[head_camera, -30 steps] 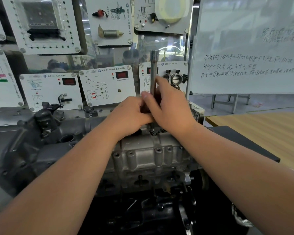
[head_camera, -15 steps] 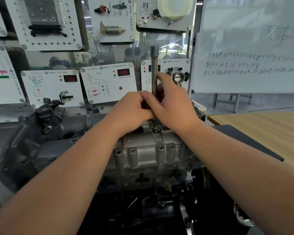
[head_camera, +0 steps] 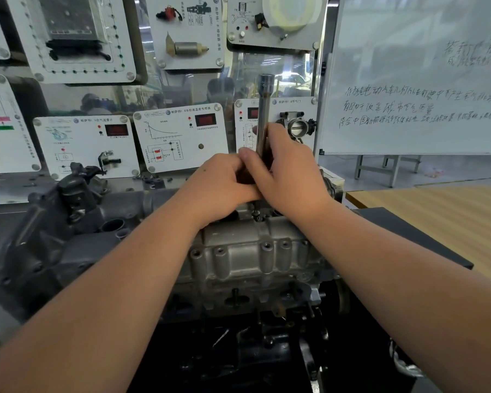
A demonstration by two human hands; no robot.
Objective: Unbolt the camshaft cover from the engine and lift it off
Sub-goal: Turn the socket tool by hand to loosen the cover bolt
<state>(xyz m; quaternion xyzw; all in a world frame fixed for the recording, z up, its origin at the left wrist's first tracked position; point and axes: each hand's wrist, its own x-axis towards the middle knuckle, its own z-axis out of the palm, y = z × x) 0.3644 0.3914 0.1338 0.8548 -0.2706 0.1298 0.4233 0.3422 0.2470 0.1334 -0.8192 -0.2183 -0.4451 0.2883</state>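
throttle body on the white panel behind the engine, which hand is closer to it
Right. The right hand grips the socket extension just below-left of the throttle body; the left hand sits farther left and lower.

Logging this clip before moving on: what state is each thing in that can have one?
socket extension bar: upright, tip down at a bolt on the cover's far edge.
left hand: curled around the bar's lower part.
right hand: gripping the bar.
camshaft cover: seated on the engine, not lifted.
red panel displays: digits unreadable.
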